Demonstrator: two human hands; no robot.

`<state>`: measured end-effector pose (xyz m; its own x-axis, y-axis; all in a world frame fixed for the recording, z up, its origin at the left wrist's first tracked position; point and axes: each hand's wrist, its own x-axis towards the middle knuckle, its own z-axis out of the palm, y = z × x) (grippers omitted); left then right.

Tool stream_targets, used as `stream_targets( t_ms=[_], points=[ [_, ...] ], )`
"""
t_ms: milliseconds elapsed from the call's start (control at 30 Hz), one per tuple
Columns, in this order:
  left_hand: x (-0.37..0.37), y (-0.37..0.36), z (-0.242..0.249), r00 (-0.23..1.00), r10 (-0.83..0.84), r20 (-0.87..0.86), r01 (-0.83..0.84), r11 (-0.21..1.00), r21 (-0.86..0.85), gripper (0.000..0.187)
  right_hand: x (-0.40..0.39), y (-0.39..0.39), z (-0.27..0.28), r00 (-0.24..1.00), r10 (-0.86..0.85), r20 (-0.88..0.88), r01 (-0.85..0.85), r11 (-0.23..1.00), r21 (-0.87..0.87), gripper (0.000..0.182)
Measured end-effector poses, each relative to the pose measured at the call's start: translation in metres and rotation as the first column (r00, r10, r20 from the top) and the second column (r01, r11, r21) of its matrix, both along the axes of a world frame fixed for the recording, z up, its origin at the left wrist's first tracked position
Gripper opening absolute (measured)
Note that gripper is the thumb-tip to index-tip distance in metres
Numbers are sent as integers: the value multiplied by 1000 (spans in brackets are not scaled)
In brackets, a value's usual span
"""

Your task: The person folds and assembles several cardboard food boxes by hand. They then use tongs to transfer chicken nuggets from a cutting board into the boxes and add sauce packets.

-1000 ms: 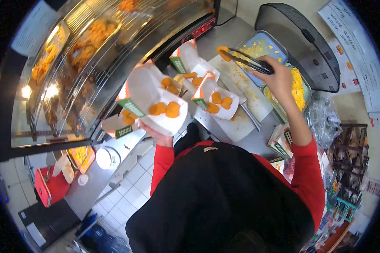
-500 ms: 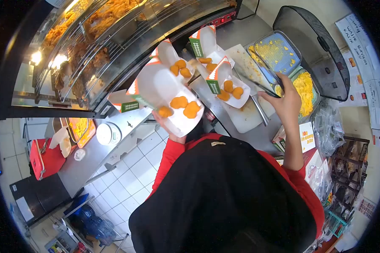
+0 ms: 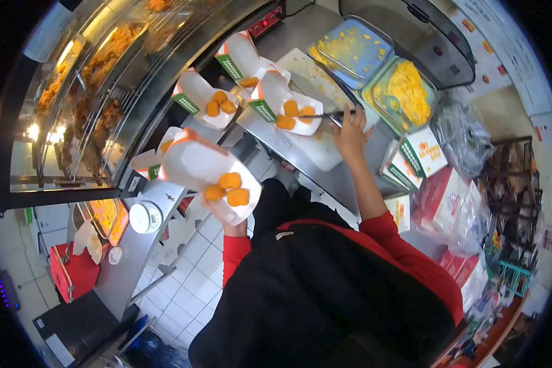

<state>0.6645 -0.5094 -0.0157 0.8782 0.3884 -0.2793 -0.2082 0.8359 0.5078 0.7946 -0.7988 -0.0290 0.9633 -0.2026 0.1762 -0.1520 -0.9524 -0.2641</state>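
Observation:
My left hand (image 3: 228, 224) grips a white, orange and green paper food box (image 3: 193, 164) from below, its open side facing up. Three golden nuggets (image 3: 230, 181) lie in that box. In my right hand (image 3: 351, 135) is a pair of dark-handled tongs (image 3: 326, 115), their tips over the nuggets (image 3: 291, 109) in another paper box (image 3: 275, 92). That box stands at the edge of the white cutting board (image 3: 329, 147). To its left is a similar box (image 3: 192, 86) with nuggets, and a further box (image 3: 239, 52) stands behind.
A glass display case (image 3: 104, 80) with fried chicken rises at left. Behind the board are a blue tray (image 3: 374, 46) and a green-rimmed container (image 3: 432, 92) of yellow food. Folded boxes (image 3: 423, 153) lie at right. A white scale (image 3: 146, 217) sits on the left counter.
The view has shifted. My left hand still holds its box, now lower and farther from the other boxes. My right hand has brought the tongs leftward to the nuggets in the box by the board.

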Motion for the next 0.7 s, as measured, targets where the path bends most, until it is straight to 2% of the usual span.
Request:
stream_targets(
  t_ms=[33, 67, 133, 167, 233, 267, 300, 333, 400, 433, 467, 533, 567, 633, 667, 700],
  points=[
    [-3, -7, -6, 998, -33, -55, 36, 998, 51, 60, -9, 2, 5, 1000, -17, 19, 17, 999, -45, 65],
    [-1, -24, 6, 992, -64, -107, 74, 992, 101, 59, -17, 0, 5, 992, 59, 112, -69, 994, 86, 64],
    [6, -41, -4, 979, -186, -82, 192, 979, 65, 58, -32, -2, 4, 928, 173, 331, -277, 913, 299, 61],
    [10, -53, -4, 974, -212, -76, 218, 971, 94, 58, -46, 5, 21, 952, 201, 230, -298, 776, 556, 59],
    [18, -75, 1, 957, -283, -67, 291, 943, 161, 55, -85, 37, 85, 943, 328, 63, -179, 335, 925, 55],
    [22, -84, 5, 941, -332, -63, 338, 920, 198, 53, -102, 48, 104, 954, 298, -2, -109, 356, 928, 52],
    [29, -94, 0, 946, -298, -125, 319, 923, 216, 52, -105, 48, 85, 955, 261, 141, -249, 444, 861, 48],
    [32, -98, -4, 950, -296, -99, 312, 903, 294, 52, -109, 46, 66, 931, 237, 278, -364, 537, 761, 44],
    [46, -109, 3, 953, -300, -25, 281, 855, 437, 50, -120, 33, 70, 999, -17, 51, -37, 461, 886, 38],
    [59, -114, -1, 978, -156, -135, 206, 788, 581, 47, -124, 29, 70, 989, -130, -76, 121, 386, 915, 35],
    [76, -117, -14, 977, 11, -213, 148, 683, 715, 45, -127, 29, 67, 960, -264, -95, 180, 318, 931, 33],
    [110, -122, -44, 892, 375, -252, 96, 389, 916, 41, -131, 29, 51, 854, -499, -149, 260, 160, 952, 31],
    [125, -119, -58, 941, 223, -253, 130, 451, 883, 41, -124, 20, 2, 830, -549, -96, 171, 87, 981, 33],
    [147, -108, -80, 971, -95, -220, 236, 549, 802, 40, -111, 28, -20, 796, -596, -105, 117, -19, 993, 31],
    [149, -106, -77, 974, -125, -189, 227, 574, 787, 40, -105, 33, -30, 775, -622, -114, 89, -72, 993, 30],
    [149, -106, -68, 975, -160, -156, 221, 596, 772, 39, -95, 28, -60, 788, -609, 89, 270, 472, 840, 26]
  ],
)
